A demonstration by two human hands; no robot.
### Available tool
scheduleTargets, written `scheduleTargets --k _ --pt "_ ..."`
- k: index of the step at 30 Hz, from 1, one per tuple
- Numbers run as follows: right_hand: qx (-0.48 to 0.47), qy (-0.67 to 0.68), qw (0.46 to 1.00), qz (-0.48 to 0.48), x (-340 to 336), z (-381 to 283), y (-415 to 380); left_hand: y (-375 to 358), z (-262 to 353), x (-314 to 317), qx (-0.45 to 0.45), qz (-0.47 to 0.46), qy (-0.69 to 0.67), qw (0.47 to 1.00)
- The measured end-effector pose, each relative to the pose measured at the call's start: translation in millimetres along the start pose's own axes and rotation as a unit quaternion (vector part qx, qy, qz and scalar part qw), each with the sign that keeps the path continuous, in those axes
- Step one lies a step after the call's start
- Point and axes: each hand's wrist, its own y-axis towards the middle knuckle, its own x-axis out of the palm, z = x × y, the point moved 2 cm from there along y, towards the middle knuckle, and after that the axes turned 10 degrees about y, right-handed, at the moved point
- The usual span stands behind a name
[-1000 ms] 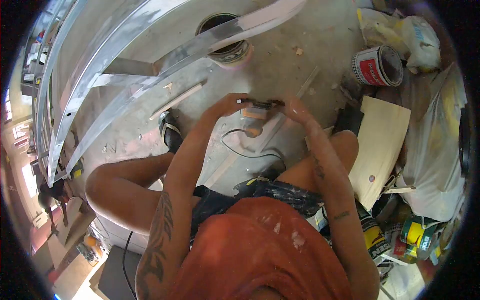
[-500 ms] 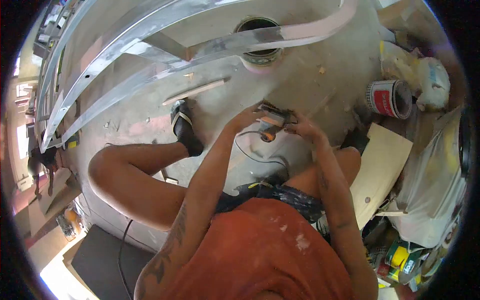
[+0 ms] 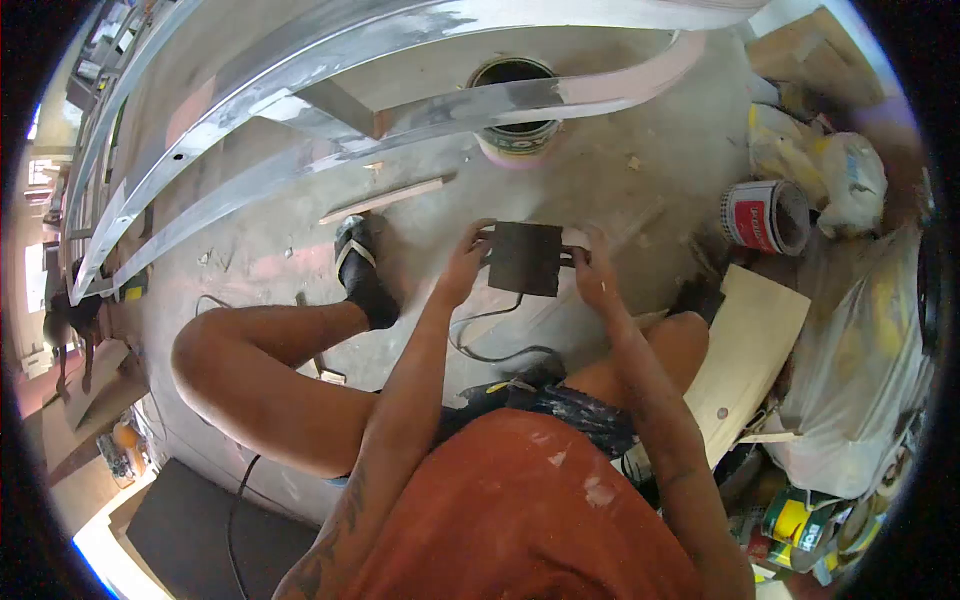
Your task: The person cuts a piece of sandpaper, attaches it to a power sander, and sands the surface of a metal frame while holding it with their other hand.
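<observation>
Between my hands is a corded sander (image 3: pixel 525 260), its dark square sanding face turned up toward me. My left hand (image 3: pixel 466 262) grips its left edge, the fingers curled behind the pad. On the opposite edge, my right hand (image 3: pixel 594 268) holds it with bent fingers. The tool's body is hidden behind the pad. From under it a dark cord (image 3: pixel 500 358) loops down toward my lap. Above my hands, a curved metal frame (image 3: pixel 420 110) with grey and pinkish patches spans the view.
An open bucket (image 3: pixel 515 145) stands behind the frame. A wooden strip (image 3: pixel 382 199) lies on the floor. To my right are a paint can (image 3: pixel 764 217), a wooden board (image 3: pixel 750 355) and plastic bags (image 3: pixel 850 390). Another person (image 3: pixel 75 330) is at the far left.
The sander has been turned over: its orange-and-grey body showed before, now its dark flat face does. Both hands have shifted to its side edges.
</observation>
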Motion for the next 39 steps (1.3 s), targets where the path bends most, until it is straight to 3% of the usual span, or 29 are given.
scheduleTargets --k 1,2,4,8,10,13,16,20,25,31,39 --pt "0.062 0.052 0.995 0.049 -3.7 3.2 -0.2 -0.9 1.5 -1.1 0.003 -0.008 0.043 0.999" --pt "0.058 0.051 0.996 0.053 -8.9 -1.5 3.9 3.0 0.5 -3.5 0.009 -0.014 0.086 0.996" --pt "0.076 -0.04 0.992 -0.097 -15.4 -9.9 10.8 11.4 -3.1 -5.0 0.032 -0.03 0.101 0.994" --pt "0.109 -0.092 0.984 -0.108 -24.8 -8.9 25.5 15.0 8.8 -4.3 0.027 -0.056 0.101 0.993" --pt "0.171 -0.009 0.985 -0.035 -17.8 -6.1 31.9 19.9 19.5 3.7 0.022 -0.029 0.137 0.99" --pt "0.153 -0.113 0.981 -0.028 -4.3 -31.5 38.4 28.7 23.7 1.0 -0.002 0.0 0.184 0.983" --pt "0.137 -0.056 0.989 -0.018 -19.8 55.7 47.4 27.3 15.6 -1.1 -0.008 0.013 0.176 0.984" --pt "0.182 0.021 0.982 -0.041 -21.4 32.3 38.4 31.6 0.3 -6.7 0.019 0.02 0.156 0.987" --pt "0.153 0.044 0.987 -0.035 -29.9 53.0 40.4 29.3 1.2 -3.9 0.016 0.018 0.128 0.992" --pt "0.153 0.11 0.979 -0.077 -26.2 31.8 39.1 23.9 4.0 -4.4 0.02 0.031 0.136 0.99" --pt "0.168 0.054 0.975 -0.136 -23.7 23.4 39.6 20.3 1.3 -3.8 0.022 0.05 0.128 0.99"
